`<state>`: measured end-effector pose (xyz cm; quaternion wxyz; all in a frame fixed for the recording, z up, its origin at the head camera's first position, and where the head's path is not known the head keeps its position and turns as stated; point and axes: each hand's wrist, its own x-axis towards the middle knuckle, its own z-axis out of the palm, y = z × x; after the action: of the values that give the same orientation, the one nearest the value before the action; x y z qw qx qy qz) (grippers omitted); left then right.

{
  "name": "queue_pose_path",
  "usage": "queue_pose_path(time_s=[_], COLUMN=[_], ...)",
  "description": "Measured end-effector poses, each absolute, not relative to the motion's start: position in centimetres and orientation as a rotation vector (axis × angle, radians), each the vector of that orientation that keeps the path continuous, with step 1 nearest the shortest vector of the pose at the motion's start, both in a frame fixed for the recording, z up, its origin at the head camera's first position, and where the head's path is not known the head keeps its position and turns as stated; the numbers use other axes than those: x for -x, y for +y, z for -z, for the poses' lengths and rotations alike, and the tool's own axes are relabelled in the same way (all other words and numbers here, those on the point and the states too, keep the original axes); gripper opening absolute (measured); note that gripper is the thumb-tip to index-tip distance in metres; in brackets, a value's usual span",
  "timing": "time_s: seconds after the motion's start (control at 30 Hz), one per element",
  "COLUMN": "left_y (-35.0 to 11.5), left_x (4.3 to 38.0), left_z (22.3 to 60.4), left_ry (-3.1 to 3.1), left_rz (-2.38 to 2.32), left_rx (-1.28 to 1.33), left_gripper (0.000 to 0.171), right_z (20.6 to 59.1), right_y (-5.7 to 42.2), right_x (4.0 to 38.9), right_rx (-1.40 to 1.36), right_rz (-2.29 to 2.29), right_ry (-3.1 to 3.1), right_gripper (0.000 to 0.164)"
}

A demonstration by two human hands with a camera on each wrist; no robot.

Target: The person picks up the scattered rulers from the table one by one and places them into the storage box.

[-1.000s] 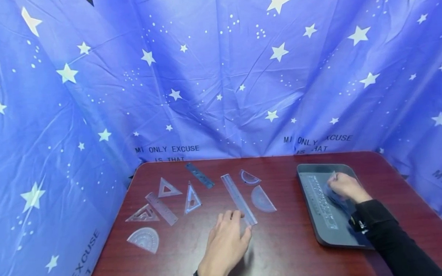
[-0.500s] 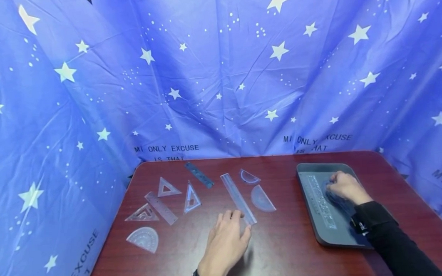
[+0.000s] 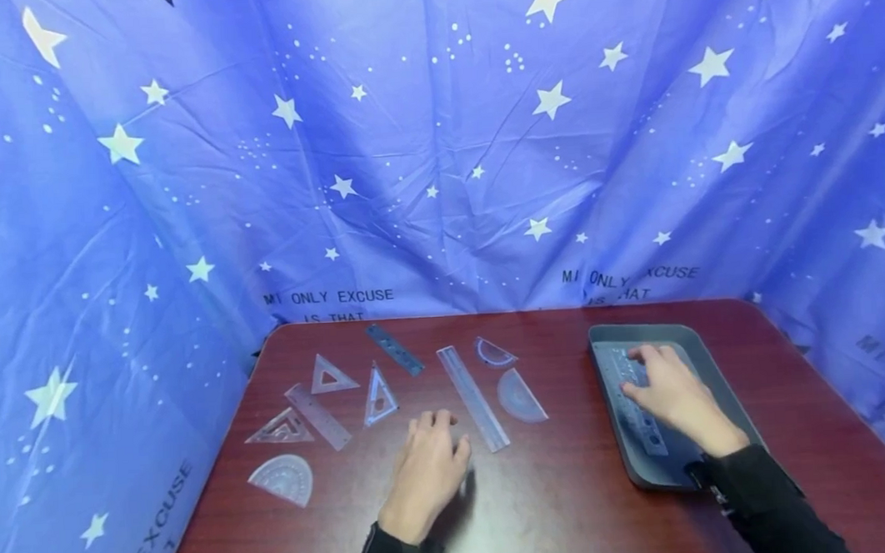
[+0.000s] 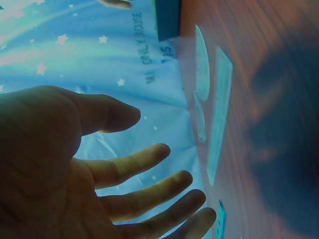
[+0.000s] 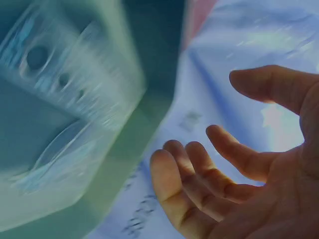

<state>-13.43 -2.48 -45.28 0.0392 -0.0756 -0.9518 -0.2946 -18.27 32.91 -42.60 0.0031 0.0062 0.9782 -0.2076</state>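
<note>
Hands (image 3: 425, 471) (image 3: 677, 396) have shifted, empty and loose-fingered: left away from long ruler (image 3: 473, 398), right over tray (image 3: 694, 350).

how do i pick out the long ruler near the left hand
On the dark red table, find the left hand, left of the gray tray. Between that hand and the two half-round protractors lies a long clear ruler, slanting away toward the left. It is the longest piece outside the tray, and paler than the shorter bluish ruler left of its far end.
</note>
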Motion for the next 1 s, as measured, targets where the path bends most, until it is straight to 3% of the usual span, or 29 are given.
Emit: queue_pose_path(time_s=[0.23,0.57,0.77,1.0], left_y=[-3.9,-6.5,-7.2,-7.2], left_x=[16.0,20.3,21.2,21.1], left_z=[46.2,48.0,48.6,49.3], left_ry=[-2.919,-2.964,-3.031,-2.964], left_rz=[0.81,0.673,0.685,0.647], left_rx=[0.092,-0.068,-0.1,-0.1], left_gripper=[0.034,0.046,0.047,0.036], right_z=[41.0,41.7,42.1,42.5], right_y=[28.8,24.7,23.6,23.1], right_x=[15.0,11.0,9.8,9.3], right_rx=[0.24,0.551,0.541,0.546], right_rz=[0.716,0.824,0.879,0.922], right_ry=[3.085,3.073,3.005,2.995], right_gripper=[0.047,0.037,0.036,0.035])
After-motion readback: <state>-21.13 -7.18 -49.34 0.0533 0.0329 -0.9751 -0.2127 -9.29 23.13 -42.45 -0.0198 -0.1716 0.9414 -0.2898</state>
